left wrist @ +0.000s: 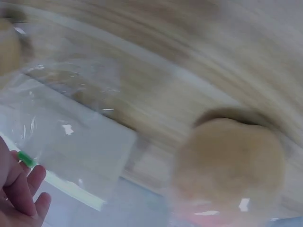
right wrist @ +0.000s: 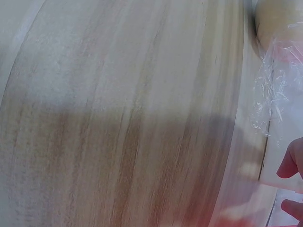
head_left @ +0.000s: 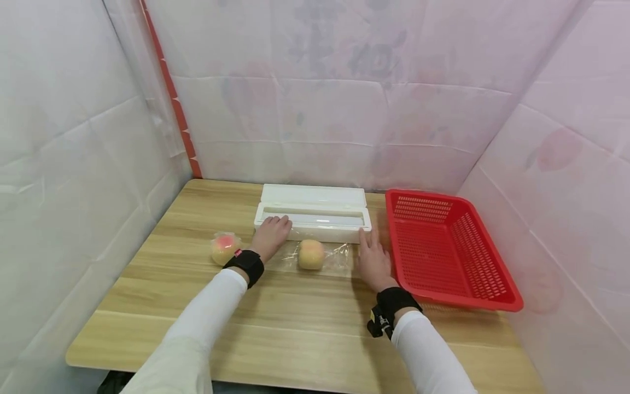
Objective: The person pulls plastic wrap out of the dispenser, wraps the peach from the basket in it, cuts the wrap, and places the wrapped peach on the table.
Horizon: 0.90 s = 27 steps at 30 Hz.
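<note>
A white cling film dispenser box [head_left: 315, 234] lies on the table, its lid [head_left: 313, 195] raised at the back. My left hand [head_left: 272, 236] is over its front left end; in the left wrist view the fingers pinch a small green slider [left wrist: 26, 159] at the box's edge. My right hand [head_left: 374, 261] touches the right end of the box with fingers extended. Between the hands, a peach [head_left: 311, 255] sits on clear cling film [head_left: 337, 257] drawn out from the box. Left of my left hand lies another peach [head_left: 225, 248], wrapped in film.
A red plastic basket [head_left: 428, 246] stands at the right of the wooden table [head_left: 295, 328], beside my right hand. White sheets [head_left: 320, 109] hang behind the table and along both sides.
</note>
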Each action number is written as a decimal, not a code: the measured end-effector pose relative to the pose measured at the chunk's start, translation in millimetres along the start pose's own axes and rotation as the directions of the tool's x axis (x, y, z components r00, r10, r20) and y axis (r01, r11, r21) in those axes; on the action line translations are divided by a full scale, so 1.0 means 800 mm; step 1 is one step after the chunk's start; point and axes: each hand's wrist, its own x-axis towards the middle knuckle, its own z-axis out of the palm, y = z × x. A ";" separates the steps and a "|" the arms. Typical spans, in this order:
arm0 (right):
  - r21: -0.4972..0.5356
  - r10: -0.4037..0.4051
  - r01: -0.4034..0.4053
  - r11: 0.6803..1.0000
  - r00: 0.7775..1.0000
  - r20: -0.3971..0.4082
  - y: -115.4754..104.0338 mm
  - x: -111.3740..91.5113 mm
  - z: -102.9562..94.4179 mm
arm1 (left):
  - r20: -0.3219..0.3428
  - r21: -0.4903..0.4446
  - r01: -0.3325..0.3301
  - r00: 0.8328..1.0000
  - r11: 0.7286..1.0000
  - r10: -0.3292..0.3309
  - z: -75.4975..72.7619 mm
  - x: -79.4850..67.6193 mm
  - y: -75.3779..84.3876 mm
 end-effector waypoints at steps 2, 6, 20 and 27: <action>0.002 0.001 -0.001 1.000 1.000 0.000 0.002 0.000 0.001 | -0.035 0.000 -0.013 0.999 1.000 0.013 0.002 -0.006 -0.005; 0.019 -0.003 0.003 1.000 1.000 0.017 0.002 0.000 0.005 | -0.088 0.032 -0.034 0.995 0.999 0.036 0.007 -0.013 -0.012; -0.005 -0.005 0.005 1.000 1.000 -0.008 0.002 0.001 0.001 | -0.042 0.047 -0.019 0.999 0.999 0.021 0.000 -0.040 -0.056; 0.009 -0.032 0.033 0.999 0.999 -0.028 0.004 -0.001 0.003 | -0.093 0.033 0.015 0.996 0.999 -0.012 0.009 -0.054 -0.067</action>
